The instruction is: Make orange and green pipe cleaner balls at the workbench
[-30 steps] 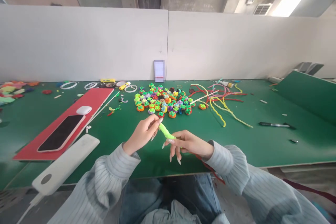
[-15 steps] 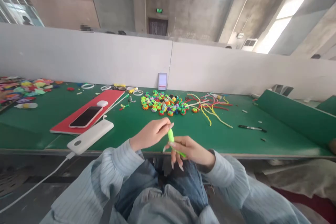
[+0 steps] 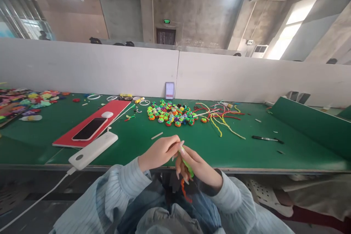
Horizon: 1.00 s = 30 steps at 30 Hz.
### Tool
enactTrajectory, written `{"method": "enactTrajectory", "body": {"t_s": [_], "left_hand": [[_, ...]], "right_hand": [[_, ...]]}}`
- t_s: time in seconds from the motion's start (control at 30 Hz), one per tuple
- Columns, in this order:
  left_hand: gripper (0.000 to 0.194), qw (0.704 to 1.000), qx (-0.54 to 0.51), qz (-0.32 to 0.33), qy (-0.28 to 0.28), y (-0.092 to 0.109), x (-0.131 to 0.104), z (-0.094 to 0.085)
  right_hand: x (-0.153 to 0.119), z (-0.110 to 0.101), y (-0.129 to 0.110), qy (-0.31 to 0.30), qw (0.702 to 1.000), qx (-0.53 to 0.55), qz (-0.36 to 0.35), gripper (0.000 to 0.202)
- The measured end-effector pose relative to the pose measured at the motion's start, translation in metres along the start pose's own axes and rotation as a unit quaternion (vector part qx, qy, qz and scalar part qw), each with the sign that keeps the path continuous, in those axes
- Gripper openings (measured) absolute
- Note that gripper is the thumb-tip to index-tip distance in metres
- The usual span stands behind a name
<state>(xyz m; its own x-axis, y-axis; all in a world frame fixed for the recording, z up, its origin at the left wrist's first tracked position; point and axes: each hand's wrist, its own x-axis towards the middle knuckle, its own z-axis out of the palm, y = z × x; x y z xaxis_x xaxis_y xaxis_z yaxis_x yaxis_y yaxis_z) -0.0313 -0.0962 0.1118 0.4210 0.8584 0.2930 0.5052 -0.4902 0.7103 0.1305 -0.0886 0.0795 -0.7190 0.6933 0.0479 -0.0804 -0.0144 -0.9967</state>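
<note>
Lime-green and fuzzy, a short soft strip (image 3: 188, 167) sits at lower centre of the head view, the only feed I have, caught between two bare hands just over the near edge of the green worktop (image 3: 225, 153). From my end, the left hand (image 3: 161, 150) pinches its upper end with thumb and forefinger, though the fingertips cover the very tip. The right hand (image 3: 197, 163) has its thumb pressed along the strip, other fingers curled beneath.

Half a second ago the strip showed plainly in a gap between the hands; now the fingertips meet, and most of its upper part is covered. I read that as closer, finer work at that end, with the right hand steadying the length. An orange-red fuzzy strand (image 3: 183, 189) now dangles below the right fingers, over the lap; I cannot tell whether it is joined to the green.

Just beyond the left hand I now see a thin pale flat stick (image 3: 157, 135), which that hand may have been hiding. At mid-frame lies a cluster of small multicoloured fuzzy flower-topped pieces (image 3: 177, 124), well apart from the hands, with loose red and yellow fuzzy strands (image 3: 218, 129) to its right.
</note>
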Motion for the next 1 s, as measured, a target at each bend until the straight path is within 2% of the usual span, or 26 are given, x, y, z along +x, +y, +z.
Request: {"method": "enactTrajectory", "body": {"t_s": [0.1,0.17,0.3,0.37,0.43,0.53,0.6,0.67,0.8,1.0], "left_hand": [[0.031,0.998,-0.053,-0.018,0.035,0.0,-0.003,0.005],[0.03,0.99,-0.114,-0.039,0.076,-0.002,-0.007,0.012],[0.031,0.963,-0.183,-0.06,0.19,-0.005,-0.015,0.026],[0.03,0.959,-0.206,-0.058,0.187,-0.004,-0.018,0.033],[0.027,0.95,-0.265,-0.065,0.155,0.0,-0.02,0.039],[0.025,0.911,-0.385,-0.085,0.123,0.006,-0.021,0.047],[0.025,0.89,-0.43,-0.095,0.123,0.008,-0.021,0.05],[0.024,0.892,-0.42,-0.098,0.137,0.008,-0.021,0.05],[0.023,0.915,-0.347,-0.088,0.184,0.006,-0.022,0.051],[0.023,0.893,-0.399,-0.098,0.185,0.008,-0.021,0.056]], "right_hand": [[0.003,0.008,0.003,0.049,0.998,0.003,-0.035,0.036],[0.002,0.012,0.005,0.061,0.996,0.039,-0.051,0.035],[-0.005,0.018,0.008,0.03,0.991,0.127,-0.043,0.033],[-0.008,0.02,0.009,0.017,0.986,0.164,-0.038,0.033],[-0.009,0.022,0.011,0.015,0.98,0.196,-0.034,0.034],[-0.008,0.024,0.015,0.019,0.975,0.221,-0.031,0.037],[-0.007,0.024,0.017,0.016,0.973,0.229,-0.029,0.038],[-0.007,0.024,0.018,0.013,0.971,0.236,-0.031,0.038],[-0.006,0.025,0.018,0.009,0.966,0.255,-0.038,0.035],[-0.004,0.028,0.02,0.023,0.963,0.261,-0.064,0.038]]}}
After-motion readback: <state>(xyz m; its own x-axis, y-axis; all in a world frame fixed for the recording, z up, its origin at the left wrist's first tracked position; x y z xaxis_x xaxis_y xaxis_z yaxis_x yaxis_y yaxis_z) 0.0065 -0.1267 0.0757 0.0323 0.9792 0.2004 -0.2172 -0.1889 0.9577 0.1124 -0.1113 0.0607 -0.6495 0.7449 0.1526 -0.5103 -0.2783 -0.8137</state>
